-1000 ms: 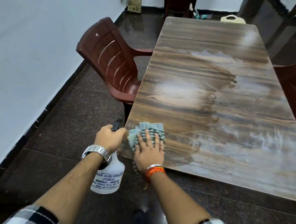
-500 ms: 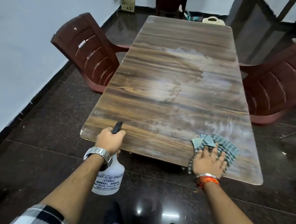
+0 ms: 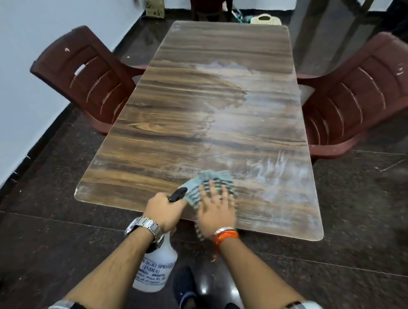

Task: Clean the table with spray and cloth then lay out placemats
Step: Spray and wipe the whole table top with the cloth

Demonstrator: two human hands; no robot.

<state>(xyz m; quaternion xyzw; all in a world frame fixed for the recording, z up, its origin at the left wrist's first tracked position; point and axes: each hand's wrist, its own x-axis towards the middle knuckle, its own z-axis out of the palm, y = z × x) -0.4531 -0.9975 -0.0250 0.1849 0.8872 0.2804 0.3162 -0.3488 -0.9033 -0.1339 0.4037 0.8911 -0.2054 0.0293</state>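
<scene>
The right hand (image 3: 215, 208) has swept the cloth (image 3: 212, 182) back from the table's near right corner to the middle of the near edge, where it now lies just beside the left hand (image 3: 164, 209). The right hand lies flat with fingers spread, pressing the checked cloth onto the table (image 3: 172, 110); it is blurred, so I judge it is in mid-wipe. The left hand is curled round the head of the spray bottle (image 3: 155, 270), whose body hangs below the near edge, off the tabletop.

The table's long axis runs straight away from the person. The left half looks dark and wiped, while a whitish haze (image 3: 277, 174) covers the right half, from the near right corner to past the middle. That haze lies forward and to the right of the cloth, nearer the right hand, so the next strokes probably go that way. A chair (image 3: 84, 77) stands at the left edge and another chair (image 3: 367, 92) at the right. No placemats are in view.
</scene>
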